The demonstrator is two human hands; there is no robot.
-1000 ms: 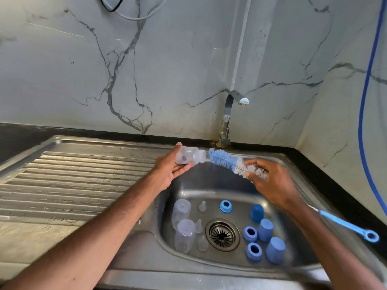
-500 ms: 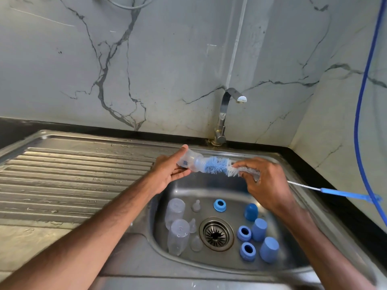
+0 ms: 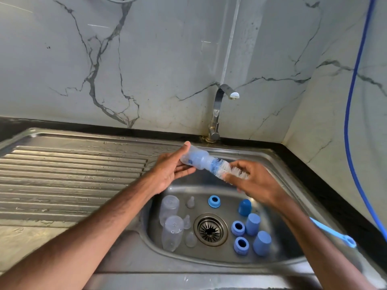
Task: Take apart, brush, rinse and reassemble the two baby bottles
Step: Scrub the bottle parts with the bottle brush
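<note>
Gripping clear bottle sideways, left hand; right hand pinching brush bristles, tip inside bottle.

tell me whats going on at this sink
A person is brushing out a clear bottle over the sink. The left hand holds it on its side. The right hand grips the bottle brush by its white bristles, with the blue bristles pushed inside the bottle. In the basin lie two more clear bottles, clear teats, blue rings and blue caps, all apart. No water shows at the tap.
</note>
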